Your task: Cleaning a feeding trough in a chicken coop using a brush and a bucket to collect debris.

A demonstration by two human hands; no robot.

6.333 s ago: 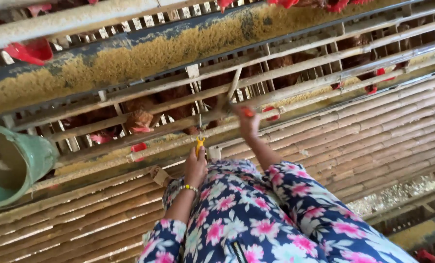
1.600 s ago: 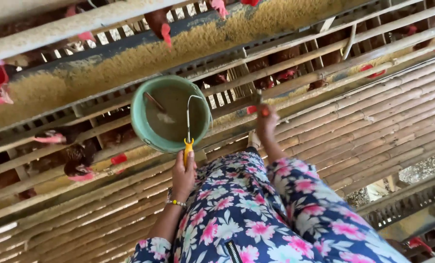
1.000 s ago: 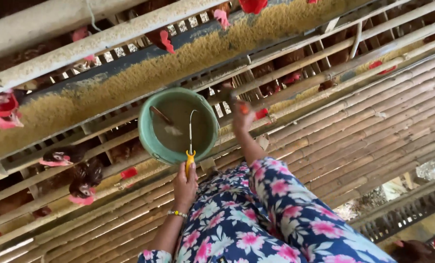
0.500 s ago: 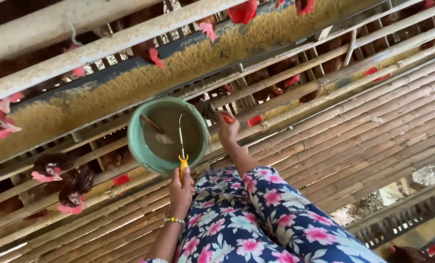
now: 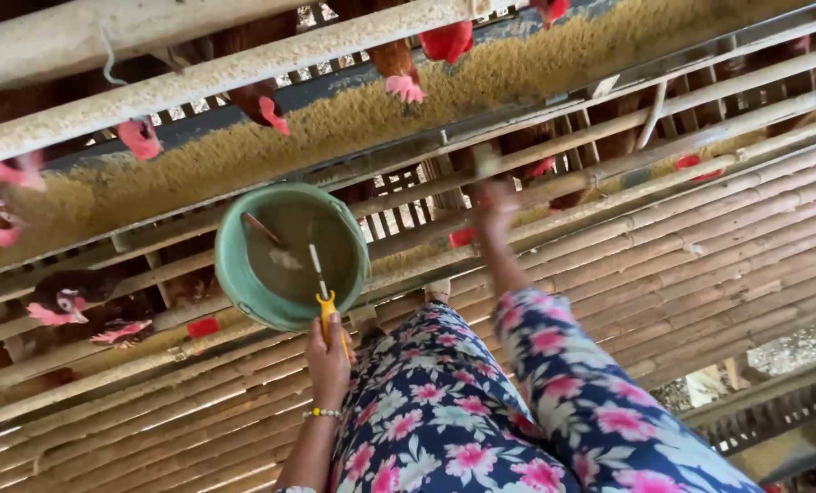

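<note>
A long feed trough [image 5: 353,119] heaped with yellow-brown feed runs across the top, hens pecking over it. Below, bamboo slats [image 5: 700,246] form the floor. The green bucket [image 5: 235,274] hangs by its yellow-gripped handle [image 5: 326,310], left hand [image 5: 328,361] fingers wrapped round it. The right hand [image 5: 492,205] (blurred) reaches the cage bars; its grip cannot be told.

Green bucket [image 5: 235,274], yellow handle [image 5: 327,309], pink-flowered navy trousers [image 5: 481,411]

Matt green plastic bucket [image 5: 235,265], yellow plastic-handled tool [image 5: 326,310], rough slatted bamboo floor [image 5: 700,237], soft floral cloth [image 5: 481,411].
</note>
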